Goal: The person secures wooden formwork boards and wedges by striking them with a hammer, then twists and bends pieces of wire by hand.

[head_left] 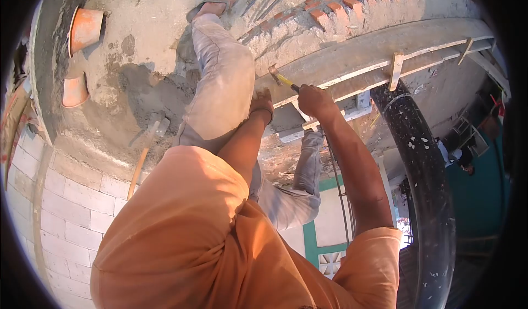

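Note:
My right hand (314,101) is closed round the dark grip of a hammer (286,82) with a yellow-and-black handle. The hammer's head lies to the left, over the end of a long wooden board (352,61). Just below the hammer head, my left hand (262,101) is against the board's near end beside my knee. Its fingers are partly shaded, and whether they hold anything is hidden. A short wooden cleat (396,71) crosses the board's edge further right.
Two orange buckets (86,29) (75,90) and a wooden-handled tool (144,158) lie at left. Broken brickwork (338,13) runs behind the board. A thick black pipe (421,177) rises at right. A person (455,156) is far below at right.

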The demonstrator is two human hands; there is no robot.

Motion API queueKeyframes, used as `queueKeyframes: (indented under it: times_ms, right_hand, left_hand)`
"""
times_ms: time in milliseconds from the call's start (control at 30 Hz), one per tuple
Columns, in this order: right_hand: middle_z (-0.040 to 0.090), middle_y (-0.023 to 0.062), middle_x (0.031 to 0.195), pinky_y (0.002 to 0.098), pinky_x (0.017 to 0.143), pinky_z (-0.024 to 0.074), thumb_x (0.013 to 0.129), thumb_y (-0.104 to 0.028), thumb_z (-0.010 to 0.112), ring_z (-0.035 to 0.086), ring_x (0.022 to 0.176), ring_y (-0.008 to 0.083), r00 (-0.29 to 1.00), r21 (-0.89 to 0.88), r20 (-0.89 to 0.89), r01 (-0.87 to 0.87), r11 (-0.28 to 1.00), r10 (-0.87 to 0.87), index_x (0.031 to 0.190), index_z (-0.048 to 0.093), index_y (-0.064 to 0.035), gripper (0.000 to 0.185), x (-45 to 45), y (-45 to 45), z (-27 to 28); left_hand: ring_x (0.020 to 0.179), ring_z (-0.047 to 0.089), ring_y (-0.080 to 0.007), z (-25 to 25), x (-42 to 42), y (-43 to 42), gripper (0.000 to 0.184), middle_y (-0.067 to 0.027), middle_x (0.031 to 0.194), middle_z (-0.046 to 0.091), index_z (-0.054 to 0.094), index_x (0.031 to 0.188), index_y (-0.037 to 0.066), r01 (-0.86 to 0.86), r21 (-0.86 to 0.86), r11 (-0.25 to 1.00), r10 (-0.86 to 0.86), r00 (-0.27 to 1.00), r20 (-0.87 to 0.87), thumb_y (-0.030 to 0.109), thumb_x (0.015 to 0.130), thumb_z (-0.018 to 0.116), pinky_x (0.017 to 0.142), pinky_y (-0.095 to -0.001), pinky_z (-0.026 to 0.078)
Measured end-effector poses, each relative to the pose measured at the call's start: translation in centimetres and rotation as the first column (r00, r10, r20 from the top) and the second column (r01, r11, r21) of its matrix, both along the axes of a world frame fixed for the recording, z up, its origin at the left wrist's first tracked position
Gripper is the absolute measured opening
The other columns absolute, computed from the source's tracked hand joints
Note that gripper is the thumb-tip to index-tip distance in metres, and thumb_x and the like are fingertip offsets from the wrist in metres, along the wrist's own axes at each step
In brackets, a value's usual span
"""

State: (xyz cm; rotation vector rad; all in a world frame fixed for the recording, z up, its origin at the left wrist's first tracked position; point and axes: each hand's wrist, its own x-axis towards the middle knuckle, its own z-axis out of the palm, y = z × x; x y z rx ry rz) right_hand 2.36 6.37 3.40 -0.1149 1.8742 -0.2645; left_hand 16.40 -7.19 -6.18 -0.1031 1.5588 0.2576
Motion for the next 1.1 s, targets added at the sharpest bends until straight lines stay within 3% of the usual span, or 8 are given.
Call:
queueKeyframes:
  times_ms: [167,267,500,667,833,933,1000,1100]
  right_hand:
    - [0.062,0.0288,0.08,0.0471,0.071,0.0508,0.088,-0.018,0.047,0.064,0.079,0.041,0.979,0.07,-0.043,0.203,0.977,-0.2,0.095,0.051,0.0052,0.025,-3.2,-3.7,3.9]
    - [0.065,0.0256,0.086,0.0447,0.076,0.052,0.085,-0.012,0.045,0.065,0.086,0.0381,0.994,0.157,0.107,-0.031,0.987,0.014,0.096,0.056,0.0022,0.021,-0.2,-0.9,1.8]
    - [0.064,0.0263,0.094,0.0451,0.08,0.0498,0.088,-0.014,0.044,0.063,0.093,0.0378,0.973,0.16,0.232,-0.057,0.985,0.019,0.101,0.054,0.0037,0.025,-1.0,-0.4,0.7]
    - [0.063,0.0268,0.094,0.048,0.081,0.0466,0.091,-0.028,0.045,0.059,0.093,0.0443,0.959,0.251,0.07,0.249,0.935,-0.274,0.108,0.048,0.0035,0.035,-4.8,-0.3,5.7]
    - [0.06,0.0297,0.088,0.0513,0.072,0.042,0.092,-0.034,0.049,0.056,0.085,0.0477,0.701,0.279,-0.265,0.713,0.643,-0.662,0.103,0.044,0.0008,0.037,-1.4,1.8,17.8]
    - [0.058,0.0256,0.077,0.0487,0.065,0.0418,0.09,-0.032,0.054,0.057,0.072,0.0437,0.447,0.182,-0.452,0.894,0.41,-0.772,0.097,0.046,-0.0003,0.033,5.3,1.3,25.2]
    - [0.058,0.0227,0.072,0.046,0.063,0.043,0.089,-0.031,0.057,0.057,0.066,0.0405,0.264,0.076,-0.572,0.96,0.271,-0.776,0.094,0.048,-0.0004,0.032,10.1,-0.9,29.8]
    - [0.056,0.0144,0.066,0.0375,0.056,0.044,0.087,-0.022,0.06,0.057,0.059,0.0266,-0.093,-0.081,-0.766,0.996,-0.047,-0.636,0.09,0.051,-0.0009,0.023,17.0,-8.1,36.0]
  left_hand:
    - [0.134,0.026,-0.0434,0.8,-0.7,-0.4,0.064,-0.0156,0.151,0.015,0.013,0.147,0.017,-0.106,-0.012,0.994,0.107,0.994,0.019,0.017,0.09,0.042,0.104,-0.0558,0.029]
    - [0.133,0.025,-0.0447,0.7,-0.2,0.1,0.067,-0.0133,0.153,0.013,0.014,0.147,0.02,-0.102,-0.038,0.994,0.103,0.994,0.031,0.015,0.088,0.047,0.101,-0.0584,0.032]
    - [0.134,0.025,-0.0431,2.0,0.0,-0.3,0.062,-0.0187,0.15,0.018,0.011,0.147,0.016,-0.022,-0.013,1.0,0.022,1.0,0.011,0.019,0.092,0.038,0.106,-0.0547,0.026]
    - [0.136,0.024,-0.0395,0.7,-1.5,-0.3,0.064,-0.0189,0.151,0.016,0.006,0.148,0.014,-0.036,-0.019,0.999,0.038,0.994,0.101,0.02,0.093,0.038,0.106,-0.0567,0.024]
    - [0.136,0.025,-0.0354,4.4,-7.1,1.4,0.078,-0.0171,0.152,0.012,0.005,0.147,0.01,0.029,-0.036,0.999,-0.026,0.997,0.067,0.021,0.087,0.055,0.107,-0.0503,0.028]
    - [0.13,0.036,-0.0333,7.6,-16.1,1.3,0.089,-0.0233,0.145,0.026,0.008,0.144,0.002,-0.299,0.25,0.921,0.357,0.906,-0.229,0.015,0.075,0.062,0.106,-0.037,0.033]
    - [0.124,0.042,-0.0367,7.4,-23.5,-0.7,0.085,-0.0284,0.137,0.035,0.016,0.142,-0.001,-0.25,0.535,0.807,0.535,0.694,-0.481,0.011,0.073,0.064,0.104,-0.0372,0.035]
    - [0.124,0.045,-0.0327,6.2,-36.7,-9.5,0.079,-0.025,0.138,0.038,0.019,0.141,-0.001,-0.187,0.721,0.668,0.666,0.582,-0.466,0.002,0.075,0.062,0.101,-0.0353,0.037]
